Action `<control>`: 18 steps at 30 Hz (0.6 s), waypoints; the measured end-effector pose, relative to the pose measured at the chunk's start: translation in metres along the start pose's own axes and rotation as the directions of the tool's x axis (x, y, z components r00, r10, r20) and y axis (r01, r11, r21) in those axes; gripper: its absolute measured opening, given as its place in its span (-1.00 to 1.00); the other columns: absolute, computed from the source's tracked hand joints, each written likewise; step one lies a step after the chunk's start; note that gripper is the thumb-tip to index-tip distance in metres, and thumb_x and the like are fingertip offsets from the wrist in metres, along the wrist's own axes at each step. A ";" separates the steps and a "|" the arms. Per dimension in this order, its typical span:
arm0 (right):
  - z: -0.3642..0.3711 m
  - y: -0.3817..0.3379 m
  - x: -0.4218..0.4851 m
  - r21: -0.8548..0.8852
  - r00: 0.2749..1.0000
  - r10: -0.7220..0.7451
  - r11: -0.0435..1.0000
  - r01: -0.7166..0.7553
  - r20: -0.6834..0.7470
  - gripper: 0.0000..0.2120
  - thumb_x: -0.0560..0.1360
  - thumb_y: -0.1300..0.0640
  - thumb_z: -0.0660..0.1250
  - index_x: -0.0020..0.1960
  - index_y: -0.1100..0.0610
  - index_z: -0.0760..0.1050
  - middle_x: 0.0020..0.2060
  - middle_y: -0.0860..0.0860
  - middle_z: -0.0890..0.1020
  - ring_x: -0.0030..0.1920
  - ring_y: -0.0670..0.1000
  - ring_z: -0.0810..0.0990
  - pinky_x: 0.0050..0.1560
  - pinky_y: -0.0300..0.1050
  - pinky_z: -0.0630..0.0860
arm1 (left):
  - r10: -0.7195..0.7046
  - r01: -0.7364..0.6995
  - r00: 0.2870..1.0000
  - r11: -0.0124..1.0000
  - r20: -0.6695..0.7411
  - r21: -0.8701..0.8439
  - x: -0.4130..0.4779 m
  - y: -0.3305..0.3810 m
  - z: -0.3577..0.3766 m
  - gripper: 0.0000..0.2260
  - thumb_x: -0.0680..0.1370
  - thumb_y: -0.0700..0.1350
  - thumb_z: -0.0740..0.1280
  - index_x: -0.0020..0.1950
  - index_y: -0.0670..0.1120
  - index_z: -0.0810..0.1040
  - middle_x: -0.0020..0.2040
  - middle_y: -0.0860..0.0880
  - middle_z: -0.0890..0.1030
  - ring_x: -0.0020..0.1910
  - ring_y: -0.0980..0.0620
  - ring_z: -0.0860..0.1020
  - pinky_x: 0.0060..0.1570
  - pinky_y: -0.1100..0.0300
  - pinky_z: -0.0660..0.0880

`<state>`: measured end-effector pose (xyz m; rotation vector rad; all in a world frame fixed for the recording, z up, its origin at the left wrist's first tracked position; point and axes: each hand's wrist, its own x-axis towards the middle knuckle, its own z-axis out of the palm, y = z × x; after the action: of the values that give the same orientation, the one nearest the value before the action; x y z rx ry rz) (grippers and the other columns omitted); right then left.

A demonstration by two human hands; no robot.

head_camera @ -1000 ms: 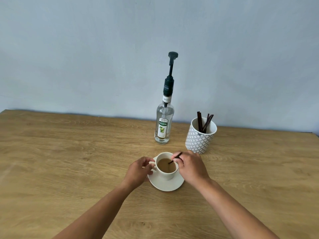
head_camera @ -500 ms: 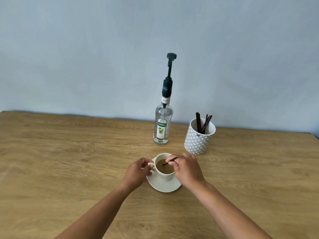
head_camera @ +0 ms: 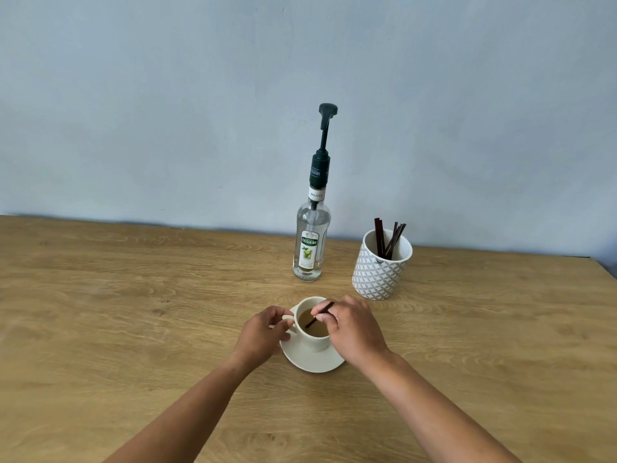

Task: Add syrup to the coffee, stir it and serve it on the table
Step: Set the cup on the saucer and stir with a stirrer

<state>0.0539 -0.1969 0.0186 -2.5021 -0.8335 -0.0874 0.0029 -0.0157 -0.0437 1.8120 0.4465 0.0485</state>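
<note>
Bench: we look down on a wide bench [head_camera: 133, 312] of light oak-look wood with a strong grain running left to right; its far edge meets the wall, and its right far corner shows at the edge of our view.
Wall: a plain pale blue-grey wall [head_camera: 167, 111] fills the upper half, matt, with a dark seam where it meets the bench.
Coffee cup: our white coffee cup [head_camera: 315, 342] stands upright on a white saucer [head_camera: 314, 362] near the middle of the bench, holding light brown coffee [head_camera: 312, 324].
Left hand: our left hand [head_camera: 262, 332] has its grip closed on the cup's handle [head_camera: 289, 324], thumb and fingers pinched round it.
Right hand: our right hand [head_camera: 354, 329] arches over the cup's right rim, its grip clamped on a dark stir stick [head_camera: 319, 315].
Stir stick: it slants down to the left, lower end dipped in the coffee.
Syrup bottle: a clear Teisseire mojito syrup bottle [head_camera: 310, 242] with a tall dark pump [head_camera: 325, 135] stands upright behind the cup, apart from it and close to the wall.
Holder: a white mug-like holder [head_camera: 380, 272] with a grey diamond pattern stands just right of the bottle, with more dark stir sticks [head_camera: 387, 238] leaning inside.
</note>
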 end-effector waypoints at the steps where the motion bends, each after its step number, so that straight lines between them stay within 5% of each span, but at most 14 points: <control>1: 0.000 0.000 0.000 -0.003 1.000 0.003 1.000 -0.003 -0.005 -0.84 0.56 0.09 0.28 0.03 -0.08 0.62 -0.08 -0.11 0.68 0.04 -0.05 0.49 0.18 -0.07 0.32 | 0.001 -0.001 1.000 1.000 -0.001 0.003 0.000 0.000 0.000 -0.94 0.59 -0.13 0.38 0.03 -0.01 0.63 -0.11 0.00 0.69 -0.14 0.02 0.72 -0.38 0.28 0.56; 9: -0.007 0.005 -0.003 -0.106 0.999 -0.018 0.994 0.015 -0.036 -0.86 0.56 0.15 0.28 0.06 -0.03 0.56 -0.08 -0.11 0.67 0.00 -0.05 0.47 0.06 -0.11 0.32 | -0.004 0.005 1.000 1.000 0.007 -0.016 0.001 0.000 -0.001 -0.94 0.59 -0.13 0.38 0.01 0.00 0.63 -0.09 -0.02 0.69 -0.12 -0.02 0.72 -0.41 0.29 0.55; 18: -0.002 0.001 -0.005 0.047 0.999 -0.015 0.999 0.017 -0.044 -0.87 0.53 0.12 0.32 0.01 -0.06 0.60 -0.11 -0.12 0.66 -0.02 -0.05 0.48 0.13 -0.12 0.32 | -0.015 0.015 1.000 1.000 0.005 -0.016 0.000 0.001 0.000 -0.94 0.59 -0.14 0.37 0.01 -0.01 0.63 -0.07 -0.05 0.70 -0.11 -0.03 0.72 -0.43 0.31 0.53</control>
<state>0.0509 -0.2009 0.0187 -2.4413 -0.8283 -0.1257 0.0033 -0.0157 -0.0428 1.7925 0.4550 0.0369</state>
